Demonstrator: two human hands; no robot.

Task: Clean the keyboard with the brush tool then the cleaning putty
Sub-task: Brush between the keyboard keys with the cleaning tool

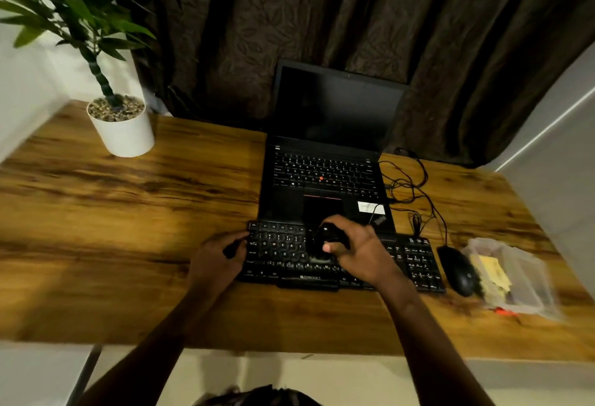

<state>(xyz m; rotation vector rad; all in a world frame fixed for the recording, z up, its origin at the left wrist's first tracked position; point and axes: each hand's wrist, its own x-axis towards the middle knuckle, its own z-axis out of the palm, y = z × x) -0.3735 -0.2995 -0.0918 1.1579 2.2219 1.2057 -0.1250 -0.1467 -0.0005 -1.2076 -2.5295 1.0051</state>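
A black keyboard [283, 254] lies on the wooden desk [128, 212] in front of an open laptop [325, 180]. My right hand [357, 251] is over the keyboard's middle, closed around a black brush tool [326, 241] whose lower end rests on the keys. My left hand [219, 257] grips the keyboard's left edge with curled fingers. A clear plastic bag [512, 277] with yellowish contents lies at the right, beyond the mouse; I cannot tell whether it holds the putty.
A black mouse [458, 270] sits right of the keyboard, its cable [415, 186] looped beside the laptop. A white pot with a green plant [122, 128] stands at the back left. Dark curtains hang behind the desk. A small orange item [502, 311] lies near the bag.
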